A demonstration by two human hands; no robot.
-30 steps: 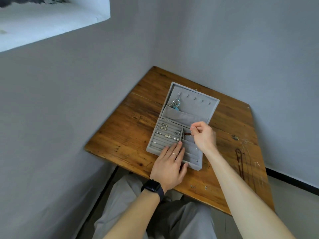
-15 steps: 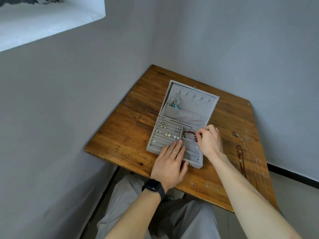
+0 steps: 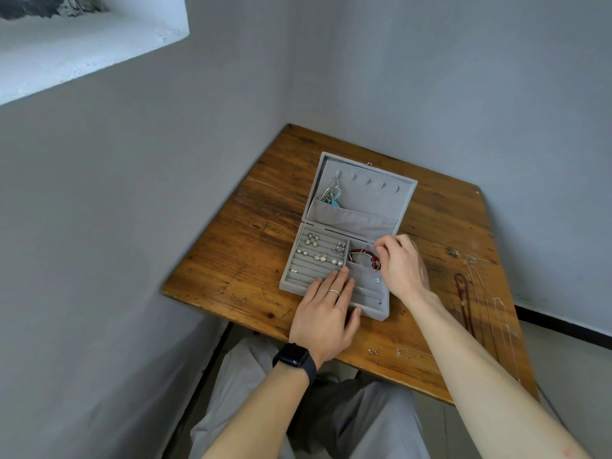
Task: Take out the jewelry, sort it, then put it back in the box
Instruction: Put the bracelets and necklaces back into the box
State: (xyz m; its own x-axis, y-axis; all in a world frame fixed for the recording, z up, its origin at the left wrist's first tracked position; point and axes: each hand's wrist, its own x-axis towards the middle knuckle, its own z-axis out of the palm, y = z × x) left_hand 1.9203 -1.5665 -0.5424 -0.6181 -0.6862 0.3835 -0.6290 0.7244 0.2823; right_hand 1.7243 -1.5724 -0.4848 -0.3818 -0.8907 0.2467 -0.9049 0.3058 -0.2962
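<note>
While left hand [image 3: 326,321] lies flat, spread, steadying box [image 3: 359,207] on desk [image 3: 251,260], right hand [image 3: 399,266] grip pinches over red bracelet [image 3: 364,256] in upper right compartment; bracelet just left of fingertips, right hand nearer.

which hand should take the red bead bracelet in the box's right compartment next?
Right. The right hand is already at the red bead bracelet, fingertips beside it. The left hand lies flat on the jewelry box front edge, apparently steadying it, so probably best left there.
</note>
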